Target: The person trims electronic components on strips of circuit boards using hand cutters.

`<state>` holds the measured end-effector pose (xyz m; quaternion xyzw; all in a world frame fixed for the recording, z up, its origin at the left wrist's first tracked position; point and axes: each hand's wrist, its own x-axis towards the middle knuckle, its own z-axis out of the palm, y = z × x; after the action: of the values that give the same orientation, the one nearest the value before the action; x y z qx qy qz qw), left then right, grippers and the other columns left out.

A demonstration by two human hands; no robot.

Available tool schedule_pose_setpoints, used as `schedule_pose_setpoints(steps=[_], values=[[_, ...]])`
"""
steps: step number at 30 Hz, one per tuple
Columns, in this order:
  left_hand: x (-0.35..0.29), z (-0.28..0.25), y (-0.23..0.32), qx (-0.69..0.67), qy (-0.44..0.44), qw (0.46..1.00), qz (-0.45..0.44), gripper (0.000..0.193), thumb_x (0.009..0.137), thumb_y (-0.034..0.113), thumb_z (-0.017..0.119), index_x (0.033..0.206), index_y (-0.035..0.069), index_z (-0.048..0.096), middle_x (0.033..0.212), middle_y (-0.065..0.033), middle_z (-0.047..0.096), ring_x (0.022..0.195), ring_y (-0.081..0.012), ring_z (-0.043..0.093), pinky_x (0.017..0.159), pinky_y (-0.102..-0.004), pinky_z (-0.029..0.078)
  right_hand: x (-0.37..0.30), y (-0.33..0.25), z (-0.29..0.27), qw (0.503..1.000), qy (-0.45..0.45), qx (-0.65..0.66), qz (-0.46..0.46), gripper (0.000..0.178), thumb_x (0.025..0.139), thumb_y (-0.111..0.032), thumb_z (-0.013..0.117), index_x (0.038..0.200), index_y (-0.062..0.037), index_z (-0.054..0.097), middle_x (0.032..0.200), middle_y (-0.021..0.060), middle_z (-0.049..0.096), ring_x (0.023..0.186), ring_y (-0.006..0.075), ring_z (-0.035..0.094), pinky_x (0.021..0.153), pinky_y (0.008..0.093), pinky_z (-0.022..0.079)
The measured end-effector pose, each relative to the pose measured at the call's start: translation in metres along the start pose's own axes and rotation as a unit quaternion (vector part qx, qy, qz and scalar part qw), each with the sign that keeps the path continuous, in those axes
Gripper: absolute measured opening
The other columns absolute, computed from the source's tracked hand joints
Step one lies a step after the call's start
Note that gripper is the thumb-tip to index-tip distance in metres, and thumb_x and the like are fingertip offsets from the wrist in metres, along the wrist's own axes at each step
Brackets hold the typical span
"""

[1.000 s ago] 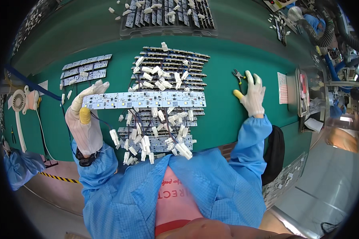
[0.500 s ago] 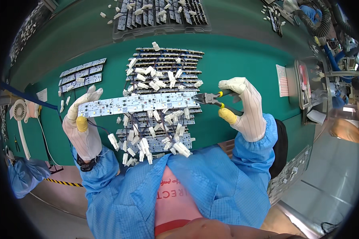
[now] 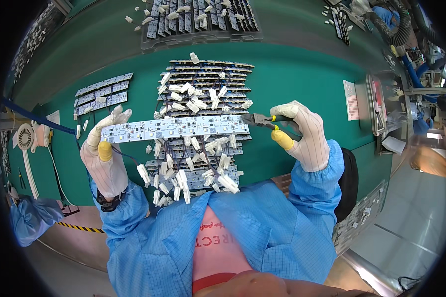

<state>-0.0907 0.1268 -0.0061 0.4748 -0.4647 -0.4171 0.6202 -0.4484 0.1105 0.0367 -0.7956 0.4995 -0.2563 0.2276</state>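
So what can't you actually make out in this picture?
- Head view: the plier tips at the end of the white strip board; too small to tell whether they pinch it.
- The left hand's palm, behind the glove.
- The lower boards, under white connectors.
- The right-edge benches, blurred by the lens.

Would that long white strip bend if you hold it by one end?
Probably not: the strip stays straight, held at its ends by the left hand and the pliers. It looks thin, likely light and breakable.
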Motion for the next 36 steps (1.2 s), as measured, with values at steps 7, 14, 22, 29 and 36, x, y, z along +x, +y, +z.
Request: schedule_pose_setpoints(steps=[7, 14, 22, 29, 36], values=[[0.001, 0.002, 0.002, -0.019, -0.007, 1.0, 0.01, 0.036, 0.089, 0.028, 0.061, 0.111, -0.001, 0.062, 0.115, -0.0215, 0.061, 0.106, -0.0297, 0.062, 0.098, -0.0394, 0.043, -0.011, 0.142, 0.005, 0.908, 0.145, -0.338, 0.2, 0.036, 0.075, -0.02, 0.074, 0.105, -0.0099, 0.056, 0.098, 0.0073, 0.062, 0.089, 0.0255, 0.061, 0.076, 0.0376, 0.048], [0.0, 0.011, 0.007, -0.019, -0.004, 1.0, 0.013, 0.033, 0.088, 0.02, 0.063, 0.11, -0.004, 0.061, 0.113, -0.0221, 0.062, 0.102, -0.0306, 0.064, 0.094, -0.0382, 0.047, 0.008, 0.06, 0.011, 0.996, 0.079, -0.014, 0.048, 0.064, 0.078, -0.028, 0.073, 0.131, -0.0066, 0.044, 0.123, 0.0125, 0.053, 0.111, 0.0264, 0.054, 0.092, 0.0402, 0.045], [-0.008, 0.018, 0.013, -0.016, -0.093, 0.995, 0.04, 0.041, 0.078, 0.02, 0.072, 0.109, -0.004, 0.061, 0.102, -0.0229, 0.066, 0.1, -0.0311, 0.063, 0.1, -0.0461, 0.041, 0.027, -0.022, 0.028, 0.826, -0.027, 0.537, 0.169, 0.051, 0.087, -0.03, 0.066, 0.121, 0.002, 0.047, 0.085, 0.0092, 0.061, 0.056, 0.009, 0.055, 0.048, 0.0164, 0.041], [-0.003, 0.009, 0.015, 0.19, -0.133, 0.96, 0.154, 0.048, 0.077, 0.04, 0.071, 0.105, 0.001, 0.062, 0.096, -0.0137, 0.069, 0.097, -0.0282, 0.064, 0.102, -0.0474, 0.037, 0.026, -0.02, 0.028, 0.85, 0.014, 0.511, 0.13, 0.037, 0.088, -0.018, 0.062, 0.118, 0.0022, 0.051, 0.078, 0.0072, 0.06, 0.052, 0.0094, 0.052, 0.045, 0.0193, 0.038], [0.002, 0.006, 0.01, 0.151, -0.1, 0.976, 0.118, 0.036, 0.082, 0.023, 0.067, 0.106, -0.002, 0.063, 0.1, -0.0152, 0.068, 0.109, -0.0258, 0.058, 0.104, -0.0427, 0.035, 0.024, -0.033, 0.02, 0.858, -0.005, 0.493, 0.145, 0.045, 0.085, -0.022, 0.067, 0.117, 0.0043, 0.048, 0.087, 0.0114, 0.062, 0.048, 0.0067, 0.051, 0.043, 0.0154, 0.037]])
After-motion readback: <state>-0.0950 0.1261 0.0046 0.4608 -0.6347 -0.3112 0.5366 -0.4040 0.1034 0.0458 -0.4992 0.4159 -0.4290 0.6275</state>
